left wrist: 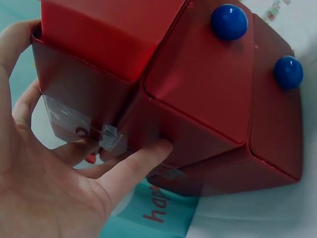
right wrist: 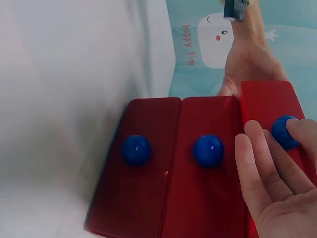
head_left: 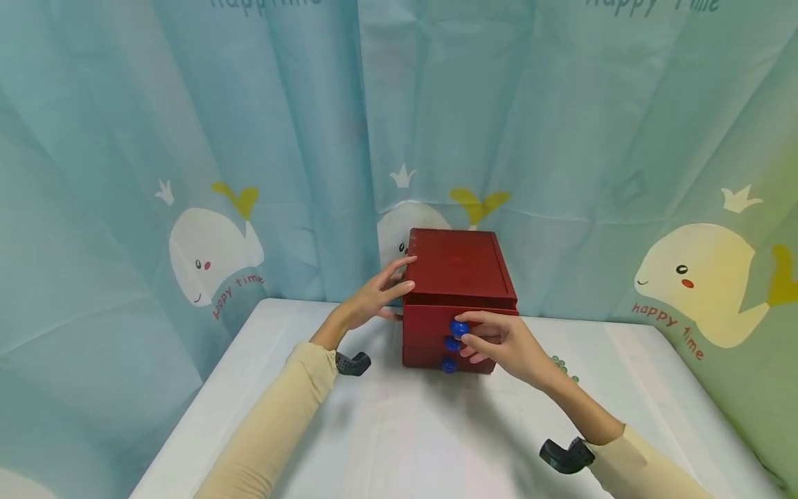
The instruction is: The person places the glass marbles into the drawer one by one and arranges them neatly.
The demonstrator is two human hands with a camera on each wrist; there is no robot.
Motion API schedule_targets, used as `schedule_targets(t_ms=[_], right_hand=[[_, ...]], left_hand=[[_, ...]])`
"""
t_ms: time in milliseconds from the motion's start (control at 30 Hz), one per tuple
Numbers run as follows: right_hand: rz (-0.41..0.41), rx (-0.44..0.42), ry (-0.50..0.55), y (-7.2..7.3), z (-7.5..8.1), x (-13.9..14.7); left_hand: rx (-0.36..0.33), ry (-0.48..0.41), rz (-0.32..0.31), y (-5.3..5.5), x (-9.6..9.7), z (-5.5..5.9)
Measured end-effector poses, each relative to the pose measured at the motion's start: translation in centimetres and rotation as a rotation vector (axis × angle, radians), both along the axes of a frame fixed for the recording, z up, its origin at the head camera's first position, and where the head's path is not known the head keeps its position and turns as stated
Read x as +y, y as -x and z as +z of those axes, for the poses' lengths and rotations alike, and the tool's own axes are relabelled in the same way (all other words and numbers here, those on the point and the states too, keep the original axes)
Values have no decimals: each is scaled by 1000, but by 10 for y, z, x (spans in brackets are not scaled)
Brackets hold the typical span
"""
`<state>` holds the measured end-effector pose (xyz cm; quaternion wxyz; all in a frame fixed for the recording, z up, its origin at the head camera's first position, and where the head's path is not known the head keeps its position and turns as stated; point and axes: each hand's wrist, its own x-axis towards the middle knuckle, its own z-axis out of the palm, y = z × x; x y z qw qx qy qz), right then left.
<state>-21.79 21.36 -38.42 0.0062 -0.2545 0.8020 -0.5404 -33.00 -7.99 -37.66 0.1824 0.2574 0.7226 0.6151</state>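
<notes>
A red three-drawer box (head_left: 458,263) with round blue knobs stands on the white table. Its top drawer (right wrist: 270,101) sticks out partway, and a dark gap shows behind its front in the head view. My right hand (head_left: 501,343) pinches the top drawer's blue knob (head_left: 459,328) between thumb and forefinger, the other fingers spread below. Against the box's left side rests my left hand (head_left: 370,294), fingers spread, with one fingertip (left wrist: 161,146) touching the side wall. The middle knob (right wrist: 208,150) and the bottom knob (right wrist: 135,149) sit on drawers that are pushed in.
Green beads (head_left: 564,367) lie on the white table (head_left: 386,430) to the right of the box, partly behind my right forearm. A blue-green curtain (head_left: 312,173) with printed whales hangs close behind the box. Dark wrist devices (head_left: 567,456) sit at both sleeves.
</notes>
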Motion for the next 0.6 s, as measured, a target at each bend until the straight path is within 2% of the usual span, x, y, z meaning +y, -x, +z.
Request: schedule_targets(t_ms=[300, 600], right_hand=[[22, 16, -2, -17, -1, 2], [70, 77, 22, -28, -6, -1]], left_hand=[[-6, 7, -4, -1, 1, -3], [4, 17, -4, 4, -2, -1]])
